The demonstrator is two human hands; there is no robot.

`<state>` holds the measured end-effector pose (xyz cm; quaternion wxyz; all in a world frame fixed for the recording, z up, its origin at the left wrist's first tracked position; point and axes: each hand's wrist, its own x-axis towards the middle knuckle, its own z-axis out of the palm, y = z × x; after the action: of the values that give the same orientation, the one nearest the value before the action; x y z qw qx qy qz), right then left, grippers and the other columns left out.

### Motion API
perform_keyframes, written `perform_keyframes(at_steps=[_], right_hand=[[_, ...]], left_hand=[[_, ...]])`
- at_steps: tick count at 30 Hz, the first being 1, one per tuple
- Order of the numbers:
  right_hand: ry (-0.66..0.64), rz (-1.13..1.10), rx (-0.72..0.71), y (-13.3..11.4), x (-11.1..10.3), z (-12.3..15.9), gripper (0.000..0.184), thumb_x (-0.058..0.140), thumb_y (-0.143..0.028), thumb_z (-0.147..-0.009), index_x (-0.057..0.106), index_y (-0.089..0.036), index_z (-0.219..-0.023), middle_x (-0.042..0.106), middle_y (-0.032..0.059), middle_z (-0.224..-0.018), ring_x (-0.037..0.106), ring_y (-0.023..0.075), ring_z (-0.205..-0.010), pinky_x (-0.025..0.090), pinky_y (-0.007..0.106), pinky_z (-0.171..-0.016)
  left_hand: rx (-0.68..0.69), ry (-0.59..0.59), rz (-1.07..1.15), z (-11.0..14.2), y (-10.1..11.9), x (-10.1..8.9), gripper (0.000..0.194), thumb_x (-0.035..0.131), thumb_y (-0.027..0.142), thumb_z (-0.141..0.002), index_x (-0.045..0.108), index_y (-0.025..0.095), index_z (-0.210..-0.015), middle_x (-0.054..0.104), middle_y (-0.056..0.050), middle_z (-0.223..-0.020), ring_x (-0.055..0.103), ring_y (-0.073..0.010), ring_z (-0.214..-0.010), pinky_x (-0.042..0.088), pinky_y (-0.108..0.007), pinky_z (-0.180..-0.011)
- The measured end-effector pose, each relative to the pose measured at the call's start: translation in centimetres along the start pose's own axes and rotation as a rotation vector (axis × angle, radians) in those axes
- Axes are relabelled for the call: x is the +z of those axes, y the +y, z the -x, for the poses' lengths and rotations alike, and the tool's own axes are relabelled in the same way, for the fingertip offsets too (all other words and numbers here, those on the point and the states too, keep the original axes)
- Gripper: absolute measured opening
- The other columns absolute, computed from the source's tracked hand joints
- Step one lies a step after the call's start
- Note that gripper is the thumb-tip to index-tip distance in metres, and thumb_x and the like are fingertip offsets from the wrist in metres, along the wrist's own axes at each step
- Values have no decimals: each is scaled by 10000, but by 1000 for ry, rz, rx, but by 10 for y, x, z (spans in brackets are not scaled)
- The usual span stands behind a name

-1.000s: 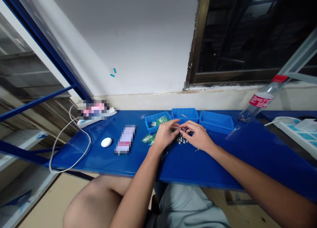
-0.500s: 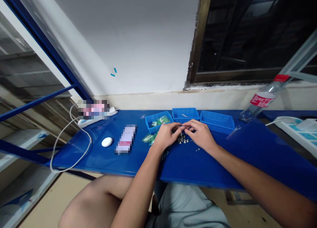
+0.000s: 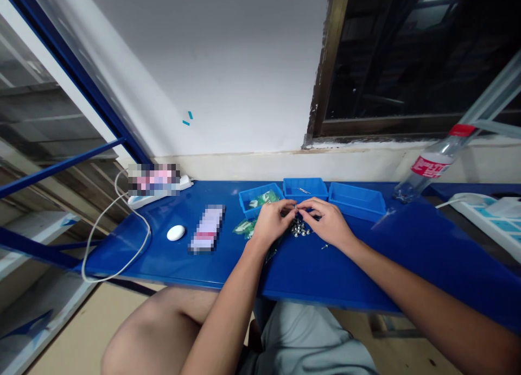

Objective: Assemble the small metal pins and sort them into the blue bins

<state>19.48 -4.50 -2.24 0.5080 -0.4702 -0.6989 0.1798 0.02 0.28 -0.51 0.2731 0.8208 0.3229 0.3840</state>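
My left hand (image 3: pixel 272 221) and my right hand (image 3: pixel 328 221) meet fingertip to fingertip above a small heap of shiny metal parts (image 3: pixel 300 229) on the blue table (image 3: pixel 366 261). Both hands are closed in a pinch on a tiny piece that I cannot make out. Just behind them stand three blue trays: the left tray (image 3: pixel 243 198) holds green packets, the middle tray (image 3: pixel 305 188) holds a thin metal pin, the right tray (image 3: pixel 357 200) looks bare. More green packets (image 3: pixel 242 228) lie by my left wrist.
A white oval object (image 3: pixel 176 233) and a blurred flat item (image 3: pixel 207 229) lie to the left. A power strip (image 3: pixel 140 200) with a white cable sits at the far left. A plastic bottle (image 3: pixel 431 166) leans at the right, beside a second power strip (image 3: pixel 488 215).
My hands stay together over the metal parts, with only slight shifts of the fingers. Nothing else has moved.
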Motion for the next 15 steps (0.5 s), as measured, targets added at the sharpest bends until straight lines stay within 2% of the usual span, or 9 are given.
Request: perform_keyframes(at_steps=[9,15], right_hand=[[29,-114,128,2,3,0,234,732,-445,-923,722,-215,-967,772,68,-946,765,231,-847,663,367,-769],[33,-158,180,4,5,0,253,763,-446,-888,697,-207,-935,767,77,-915,759,228,-842,653,366,-764]], left_hand=[[37,-29,-57,-2,-1,-3,160,715,123,-896,785,194,-1022,806,-44,-966,752,-181,-854,595,-289,-818],[34,-15,-54,-1,-1,-1,194,709,63,-852,777,189,-983,802,-36,-953,748,-177,-849,594,-286,-804]])
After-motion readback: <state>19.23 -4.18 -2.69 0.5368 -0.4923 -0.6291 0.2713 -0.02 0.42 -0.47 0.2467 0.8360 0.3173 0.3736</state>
